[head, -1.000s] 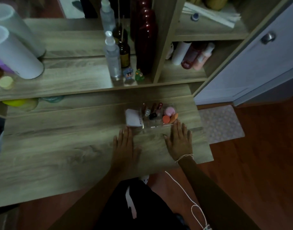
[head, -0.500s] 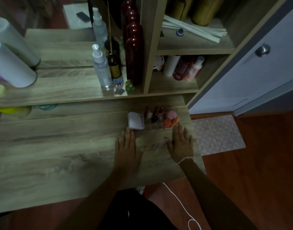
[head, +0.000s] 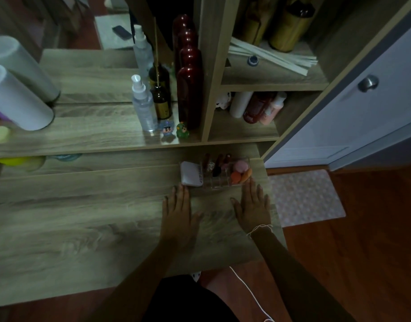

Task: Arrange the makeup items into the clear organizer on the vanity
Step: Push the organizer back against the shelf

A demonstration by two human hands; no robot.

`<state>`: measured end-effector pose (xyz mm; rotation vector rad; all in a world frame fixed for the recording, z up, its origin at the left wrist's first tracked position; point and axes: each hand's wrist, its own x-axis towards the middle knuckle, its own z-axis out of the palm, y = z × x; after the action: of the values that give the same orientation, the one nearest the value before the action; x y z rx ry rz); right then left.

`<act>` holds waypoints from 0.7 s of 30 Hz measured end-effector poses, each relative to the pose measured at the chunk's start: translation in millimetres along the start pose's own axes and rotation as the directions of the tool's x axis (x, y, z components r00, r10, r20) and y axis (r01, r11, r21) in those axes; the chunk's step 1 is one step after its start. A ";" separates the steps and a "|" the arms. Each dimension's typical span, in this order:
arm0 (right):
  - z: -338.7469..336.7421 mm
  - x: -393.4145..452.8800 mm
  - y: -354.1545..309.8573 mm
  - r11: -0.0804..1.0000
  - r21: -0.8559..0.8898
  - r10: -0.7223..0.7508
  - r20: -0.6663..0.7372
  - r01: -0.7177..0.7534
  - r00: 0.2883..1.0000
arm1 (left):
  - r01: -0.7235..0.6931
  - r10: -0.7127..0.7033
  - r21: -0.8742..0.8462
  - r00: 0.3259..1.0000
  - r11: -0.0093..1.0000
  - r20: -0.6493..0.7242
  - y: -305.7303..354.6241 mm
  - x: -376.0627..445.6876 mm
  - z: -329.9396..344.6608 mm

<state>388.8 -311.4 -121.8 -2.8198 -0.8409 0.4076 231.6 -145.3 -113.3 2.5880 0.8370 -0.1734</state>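
The scene is dim and underexposed, with a cool, greenish-grey cast over the wooden vanity top (head: pixel 83 217). No lamp shows; the faint light seems strongest on the white door (head: pixel 374 117) at the right and the white cylinder (head: pixel 18 103) at the left. Small glints sit on the dark red bottle (head: pixel 189 94). Shadows are soft and shapeless. Detail is smeared and noisy throughout, the lower corners sink to near black, and straight shelf edges bow outward toward the frame's edges.
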 end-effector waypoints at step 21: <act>29.0 -88.3 -44.3 0.960 0.061 0.276 -0.006 -0.275 0.961 | -0.399 0.379 0.195 0.916 0.896 0.130 -16.5 -29.6 8.1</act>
<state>286.3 -321.5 -120.1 -2.8855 -0.4238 0.4410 198.0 -152.3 -119.3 2.8657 0.2634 -0.2724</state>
